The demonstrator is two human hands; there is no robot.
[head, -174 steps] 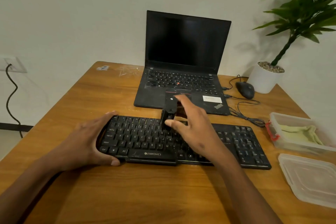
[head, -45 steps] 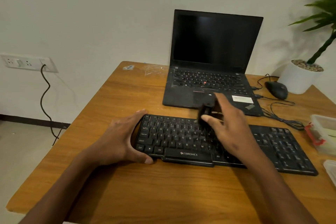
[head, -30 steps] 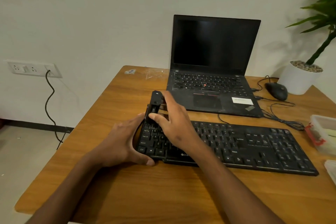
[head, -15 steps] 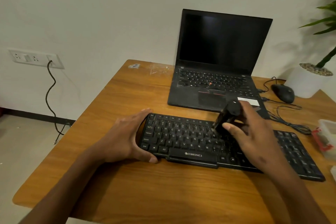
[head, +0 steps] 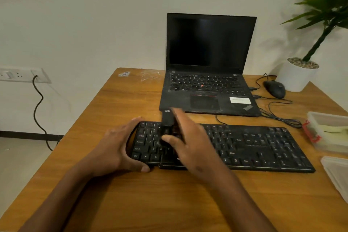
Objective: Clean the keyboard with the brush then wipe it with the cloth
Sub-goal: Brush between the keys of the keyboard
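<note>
On the far left, a wall socket has a black cord hanging down from it. Next comes the wooden counter.

The left hand holds the left end of the black keyboard, with the fingers behind it and the thumb curled over the front edge. It has stayed there the whole time, keeping the keyboard from sliding.

The right hand pinches the small black brush between thumb and fingers. Half a second ago the brush was over the middle keys. Now it is back over the left keys, close to the left hand. So the brush is sweeping side to side, and I think the brushing part is still going on.

Behind the keyboard sits an open laptop with a dark screen. A mouse and a plant pot sit further right.

The yellow-green cloth is in a clear box at the right edge, not touched yet. A clear lid lies in front of it.

The right hand and brush look blurry, and the brush hairs are hidden. The box, lid and plant are cut off at the edge.
</note>
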